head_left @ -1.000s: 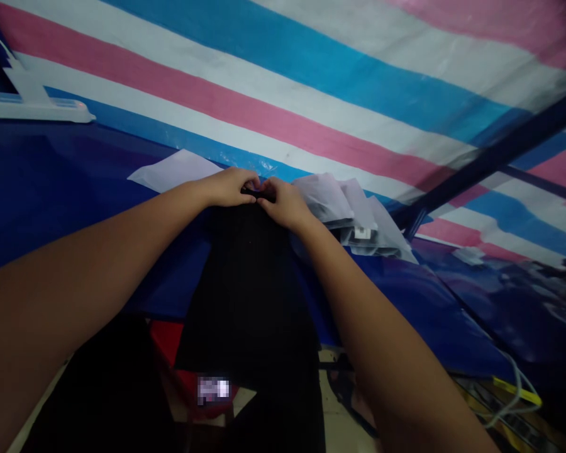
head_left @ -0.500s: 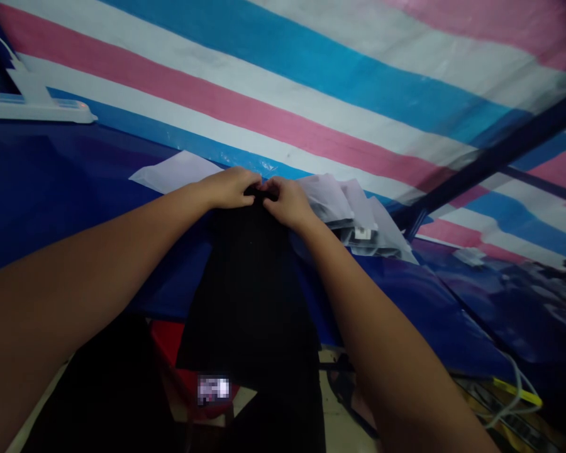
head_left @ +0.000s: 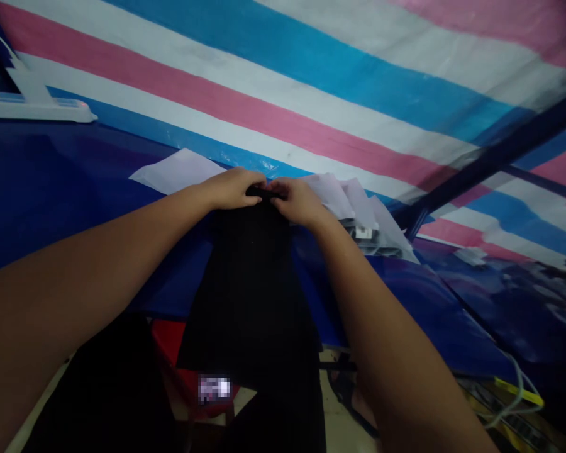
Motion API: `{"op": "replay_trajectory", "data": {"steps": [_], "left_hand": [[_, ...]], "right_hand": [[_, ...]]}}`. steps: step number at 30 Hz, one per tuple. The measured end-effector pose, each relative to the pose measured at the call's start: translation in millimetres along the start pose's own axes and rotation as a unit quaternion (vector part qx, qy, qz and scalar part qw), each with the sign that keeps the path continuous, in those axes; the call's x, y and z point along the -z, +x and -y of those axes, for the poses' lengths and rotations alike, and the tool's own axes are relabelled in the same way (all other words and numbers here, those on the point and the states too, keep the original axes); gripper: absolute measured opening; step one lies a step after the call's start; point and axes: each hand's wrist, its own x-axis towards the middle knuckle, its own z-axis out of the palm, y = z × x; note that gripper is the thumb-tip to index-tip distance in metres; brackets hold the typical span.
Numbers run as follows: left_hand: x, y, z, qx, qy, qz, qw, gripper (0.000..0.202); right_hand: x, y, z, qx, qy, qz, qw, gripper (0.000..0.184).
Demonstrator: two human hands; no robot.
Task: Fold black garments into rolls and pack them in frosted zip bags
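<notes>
A black garment [head_left: 252,283] lies over the blue table, its wider end hanging off the front edge toward my lap. At its far, narrow end my left hand [head_left: 238,189] pinches the fabric between thumb and fingers. Close beside it, my right hand [head_left: 295,198] grips the same edge, its fingertips nearly touching the left ones. The cloth is too dark to show what kind of garment it is. Left of my hands lies a flat whitish plastic bag [head_left: 179,173]. Several frosted bags [head_left: 353,204] with dark contents overlap on the right, partly behind my right hand.
The blue tabletop [head_left: 75,170] runs along a striped tarpaulin wall [head_left: 264,94]. A white device [head_left: 42,108] with a cable stands at the back left. Below the front edge are a red stool [head_left: 170,340] and, lower right, a pale cable [head_left: 516,384]. A dark pole [head_left: 500,151] slants across the right.
My right hand has shifted slightly to the right along the garment's far edge, so the hands are a little farther apart. My left hand has barely moved.
</notes>
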Motion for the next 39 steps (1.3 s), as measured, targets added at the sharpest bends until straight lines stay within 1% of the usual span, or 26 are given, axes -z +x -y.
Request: {"op": "replay_trajectory", "data": {"steps": [4,6,10,14,17,19,21,22,25,27,29,31,33,35,39], "left_hand": [[-1.1,0.3,0.6,-0.006,-0.002,0.000,1.000,0.033],[-0.7,0.1,1.5,-0.007,-0.007,-0.002,1.000,0.034],[3.7,-1.7,4.1,-0.001,-0.008,-0.005,1.000,0.034],[10.1,-3.4,6.2,0.015,-0.019,0.016,1.000,0.028],[13.6,-3.7,5.5,0.023,-0.035,0.033,0.999,0.032],[14.9,-3.9,3.3,0.035,-0.046,0.045,0.997,0.029],[14.4,-4.0,1.1,0.054,-0.058,0.051,0.996,0.025],[13.4,-3.7,0.6,0.062,-0.064,0.052,0.995,0.025],[7.8,-1.5,3.2,0.087,-0.092,0.041,0.991,0.026],[4.2,0.6,8.0,0.120,-0.136,0.036,0.983,0.033],[2.4,2.2,12.9,0.137,-0.171,0.048,0.974,0.042],[2.3,2.8,16.2,0.118,-0.174,0.068,0.975,0.043],[2.6,2.4,17.2,0.089,-0.165,0.073,0.980,0.040],[2.8,1.5,16.6,0.073,-0.162,0.061,0.982,0.040],[3.7,0.0,13.8,0.048,-0.133,0.038,0.989,0.038]], "right_hand": [[-1.1,-0.4,1.9,-0.003,0.025,-0.009,1.000,0.021],[-2.2,-1.0,3.0,0.002,0.003,-0.020,1.000,0.017],[-5.7,-1.7,5.0,0.013,-0.055,-0.032,0.998,0.022],[-9.1,-0.8,6.2,0.008,-0.069,-0.024,0.997,0.027],[-7.6,-0.8,8.0,0.011,-0.068,-0.010,0.998,0.028],[-4.4,-2.1,10.4,0.009,-0.053,0.008,0.999,0.026],[-0.9,-3.9,13.2,0.001,-0.039,0.026,0.999,0.017],[0.6,-4.7,14.4,-0.004,-0.038,0.034,0.999,0.013],[2.8,-5.4,15.5,-0.006,-0.061,0.044,0.997,0.010],[2.3,-4.6,14.3,0.002,-0.072,0.048,0.996,0.007],[0.7,-3.7,12.9,0.009,-0.066,0.051,0.996,0.006],[-1.5,-3.4,12.2,0.009,-0.061,0.043,0.997,0.009],[-3.7,-3.7,12.5,0.000,-0.062,0.027,0.998,0.015],[-5.4,-4.5,13.6,-0.009,-0.064,0.018,0.998,0.018],[-6.3,-5.9,14.9,0.003,-0.080,0.021,0.997,0.018]]}}
